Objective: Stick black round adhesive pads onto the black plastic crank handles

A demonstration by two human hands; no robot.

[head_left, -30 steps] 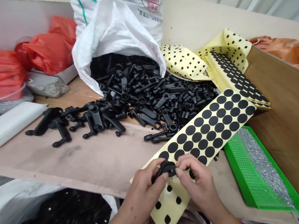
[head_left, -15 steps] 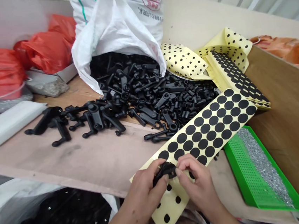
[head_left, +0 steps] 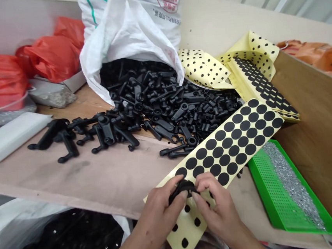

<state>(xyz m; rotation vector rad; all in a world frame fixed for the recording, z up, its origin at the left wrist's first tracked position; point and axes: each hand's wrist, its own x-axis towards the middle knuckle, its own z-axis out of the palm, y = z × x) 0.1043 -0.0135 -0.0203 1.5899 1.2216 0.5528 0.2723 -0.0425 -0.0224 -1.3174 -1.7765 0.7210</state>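
Near the bottom middle, my left hand (head_left: pixel 162 203) is closed around a black plastic crank handle (head_left: pixel 185 187), whose rounded end shows between the fingers. My right hand (head_left: pixel 216 202) has its thumb and fingers closed on the right side of that same end. Most of the part is covered by my fingers. Beneath both hands lies a pale yellow sheet of round black stickers (head_left: pixel 224 150). Its upper stretch carries full rows of discs, while the end towards me shows only small black spots.
Black crank handles and small sleeves (head_left: pixel 158 101) spill from a white woven sack (head_left: pixel 133 29). At right stands a green basket (head_left: pixel 275 204) of small metal pieces. A folded sticker stack (head_left: pixel 264 83) lies behind. Lower left, an open bag (head_left: pixel 65 240) holds black parts. A white block (head_left: pixel 11 137) lies left.
My right thumb and fingers have shifted slightly left and closed onto the crank handle's end. The handle has turned a little, and the sticker sheet has slid slightly left.
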